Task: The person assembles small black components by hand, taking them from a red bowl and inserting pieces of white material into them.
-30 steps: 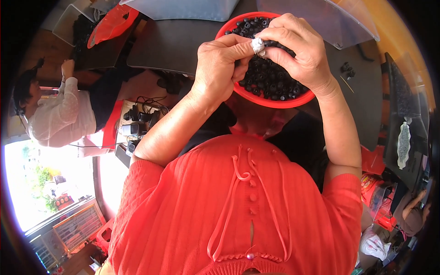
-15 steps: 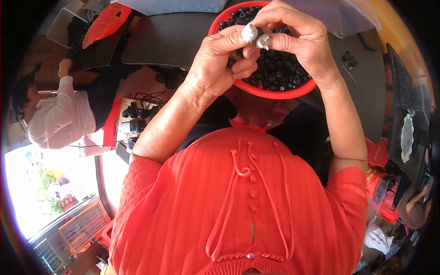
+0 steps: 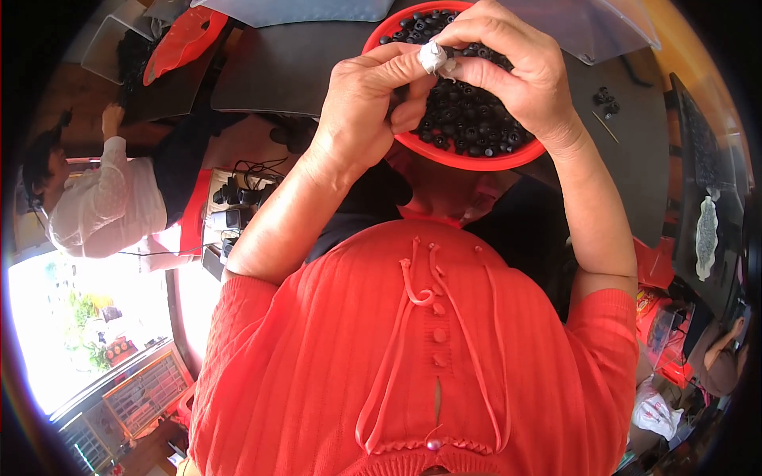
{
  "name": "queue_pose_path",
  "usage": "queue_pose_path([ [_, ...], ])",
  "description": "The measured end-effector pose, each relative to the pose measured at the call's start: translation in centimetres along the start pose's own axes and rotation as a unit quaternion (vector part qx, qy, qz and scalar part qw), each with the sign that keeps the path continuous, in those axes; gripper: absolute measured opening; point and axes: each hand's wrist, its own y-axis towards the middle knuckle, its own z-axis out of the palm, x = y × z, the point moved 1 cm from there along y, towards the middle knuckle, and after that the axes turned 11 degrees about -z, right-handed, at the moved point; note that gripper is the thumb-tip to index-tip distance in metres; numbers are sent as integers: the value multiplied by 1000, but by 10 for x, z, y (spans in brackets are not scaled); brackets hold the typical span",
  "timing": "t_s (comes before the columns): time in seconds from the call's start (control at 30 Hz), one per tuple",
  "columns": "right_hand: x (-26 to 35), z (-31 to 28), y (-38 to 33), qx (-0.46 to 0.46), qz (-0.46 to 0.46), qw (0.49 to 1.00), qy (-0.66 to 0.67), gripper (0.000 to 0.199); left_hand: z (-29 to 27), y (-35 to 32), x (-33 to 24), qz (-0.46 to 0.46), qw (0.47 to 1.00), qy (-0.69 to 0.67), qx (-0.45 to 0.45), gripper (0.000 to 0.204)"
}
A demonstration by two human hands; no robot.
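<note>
Both my hands meet over a red basin [image 3: 476,164] filled with small black round parts [image 3: 476,119], some with holes in them. My left hand [image 3: 357,103] has its thumb pressed forward and its other fingers curled; a white wrapping [image 3: 432,57] covers the thumb tip. From the other side my right hand [image 3: 528,71] pinches with thumb and index finger right against that tip. A whitish wrapping also shows on the right thumb's end. Whatever lies between the fingertips is small and mostly hidden. Dark bits show by the curled left fingers, but I cannot tell whether they are held.
The basin is at the edge of a dark table [image 3: 274,71]. Clear plastic bins [image 3: 587,28] stand behind it. On the right lie several black parts [image 3: 606,101] and a thin stick [image 3: 605,127]. At left, a person in a light top [image 3: 111,198] works near a red tray [image 3: 185,44].
My fingertips have drawn closer together, and the right thumb has tucked in against the left thumb. The left hand has shifted slightly left. The basin stays in place.
</note>
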Motion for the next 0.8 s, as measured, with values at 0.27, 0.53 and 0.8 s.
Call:
queue_pose_path([
  [0.27, -14, 13, -4, -92, -47, 970, 220, 19, -9, 6, 6, -16, 995, -48, 89, 30],
  [0.53, -21, -5, -28, 189, 140, 969, 79, 19, -29, -3, 3, 2, 996, -84, 38, 36],
  [0.8, -12, 11, -28, 340, 44, 937, -73, 15, -30, 0, 3, 6, 995, -99, 20, 30],
])
